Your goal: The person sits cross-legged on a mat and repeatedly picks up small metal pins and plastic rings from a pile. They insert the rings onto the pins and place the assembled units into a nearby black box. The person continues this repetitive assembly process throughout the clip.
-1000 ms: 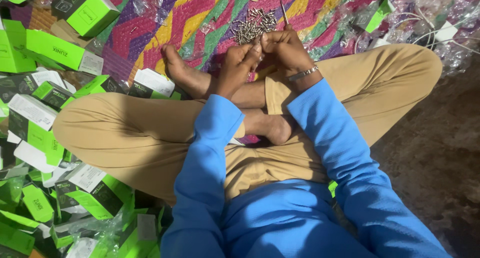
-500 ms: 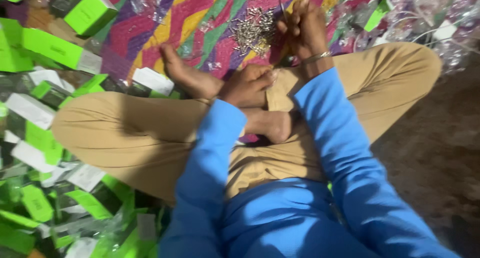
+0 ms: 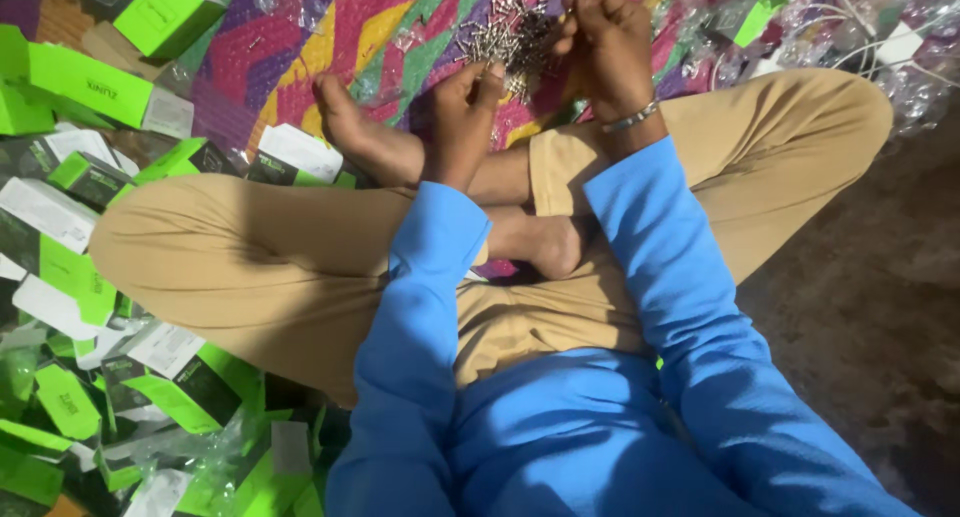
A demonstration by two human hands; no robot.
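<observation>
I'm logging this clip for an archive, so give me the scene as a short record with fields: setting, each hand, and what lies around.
setting: person cross-legged on a zigzag mat
left hand: left hand at the near edge of the small metal pins, fingers curled; contents of grip unclear
right hand: right hand over the pins' right side; a bracelet on its wrist
left of person: green boxes heaped
upper right: clear plastic bags

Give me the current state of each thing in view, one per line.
Left hand: fingers curled, at the pile's edge.
Right hand: fingers bunched over the pile.
Pile of small silver metal pins: loose heap on the mat.
Green-and-white cardboard boxes: scattered, shut.
Multicoloured zigzag woven mat: spread flat.
</observation>
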